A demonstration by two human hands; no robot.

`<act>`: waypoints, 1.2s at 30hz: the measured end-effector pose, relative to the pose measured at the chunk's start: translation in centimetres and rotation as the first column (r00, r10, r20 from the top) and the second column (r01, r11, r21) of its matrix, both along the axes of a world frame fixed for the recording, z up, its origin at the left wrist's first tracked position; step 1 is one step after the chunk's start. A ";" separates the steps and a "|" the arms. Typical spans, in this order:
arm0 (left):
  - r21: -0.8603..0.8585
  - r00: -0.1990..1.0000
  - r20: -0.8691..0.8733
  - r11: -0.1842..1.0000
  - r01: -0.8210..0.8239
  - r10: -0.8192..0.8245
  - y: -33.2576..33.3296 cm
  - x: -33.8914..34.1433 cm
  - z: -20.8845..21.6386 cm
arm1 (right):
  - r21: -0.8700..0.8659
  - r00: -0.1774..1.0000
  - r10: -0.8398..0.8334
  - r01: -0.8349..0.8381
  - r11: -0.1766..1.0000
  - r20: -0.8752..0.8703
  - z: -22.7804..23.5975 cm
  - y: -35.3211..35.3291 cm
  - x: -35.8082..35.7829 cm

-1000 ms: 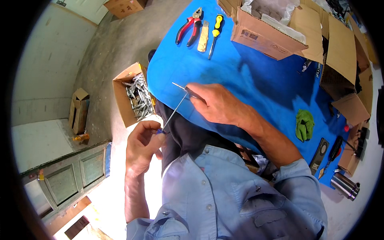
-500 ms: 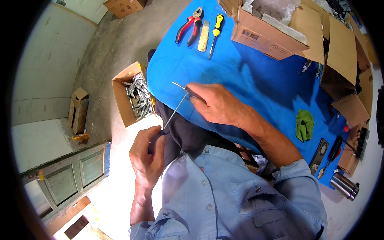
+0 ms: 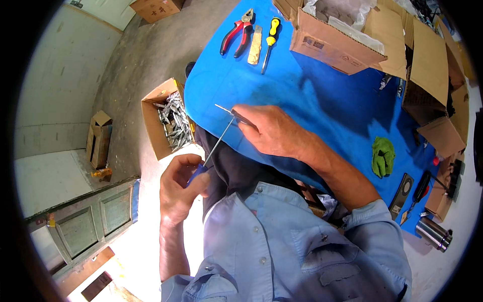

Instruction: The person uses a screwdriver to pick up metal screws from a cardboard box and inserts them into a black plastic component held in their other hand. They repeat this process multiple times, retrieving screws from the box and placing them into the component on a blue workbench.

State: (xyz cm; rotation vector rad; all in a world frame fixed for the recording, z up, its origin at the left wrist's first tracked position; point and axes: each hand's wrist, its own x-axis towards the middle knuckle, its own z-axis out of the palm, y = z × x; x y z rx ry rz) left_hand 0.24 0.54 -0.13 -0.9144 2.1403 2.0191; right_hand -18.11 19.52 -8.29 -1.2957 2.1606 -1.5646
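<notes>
My left hand [image 3: 177, 194] is closed around the blue handle of a screwdriver [image 3: 218, 145], whose thin metal shaft points up and to the right. At the shaft's tip, my right hand [image 3: 276, 132] pinches a slim metal part [image 3: 224, 108] between thumb and fingers. One narrow end of that part sticks out to the left; the rest is hidden in my fingers. The screwdriver tip meets the part, or lies very close to it, just left of my right fingertips. Both hands are above my lap and the table's near left corner.
The blue-covered table [image 3: 282, 90] carries red-black pliers [image 3: 237, 35], a yellow-black screwdriver [image 3: 270, 44], a tan strip [image 3: 255, 46], an open cardboard box [image 3: 332, 50] and a green cloth [image 3: 383, 157]. A carton of metal parts [image 3: 173, 121] is left of the table; a steel flask [image 3: 432, 234] is right.
My left fingers have shifted around the screwdriver handle, and more of its blue shows. My left wrist has moved slightly left. The right hand stays almost in place.
</notes>
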 end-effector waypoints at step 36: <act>-0.279 1.000 -0.028 0.960 -0.005 -0.003 1.5 0.7 0.4 | -0.019 1.000 0.017 -0.017 1.000 0.021 0.3 -0.2 -0.1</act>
